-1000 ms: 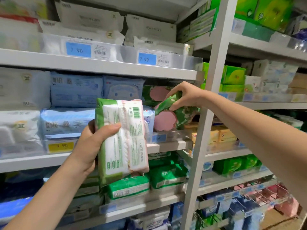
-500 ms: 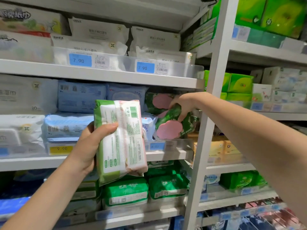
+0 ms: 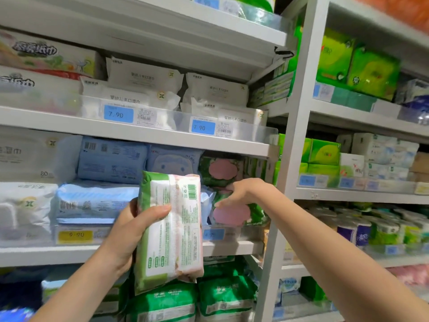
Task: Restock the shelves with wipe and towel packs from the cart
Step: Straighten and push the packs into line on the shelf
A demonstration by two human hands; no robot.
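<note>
Two hands split the work: the left hand (image 3: 137, 231) grips a green-and-pink wipe pack (image 3: 173, 226) upright in front of the middle shelf (image 3: 232, 247), thumb across its face. The right hand (image 3: 243, 194) lays nearly straight fingers on a green pack with a pink label (image 3: 234, 216) lying on that shelf. Pressing that one flat and back should open room, I judge; the held pack can then slide in, label outward.

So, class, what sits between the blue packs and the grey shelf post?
Green packs with pink lids, touched by the right hand, in the head view.
</note>
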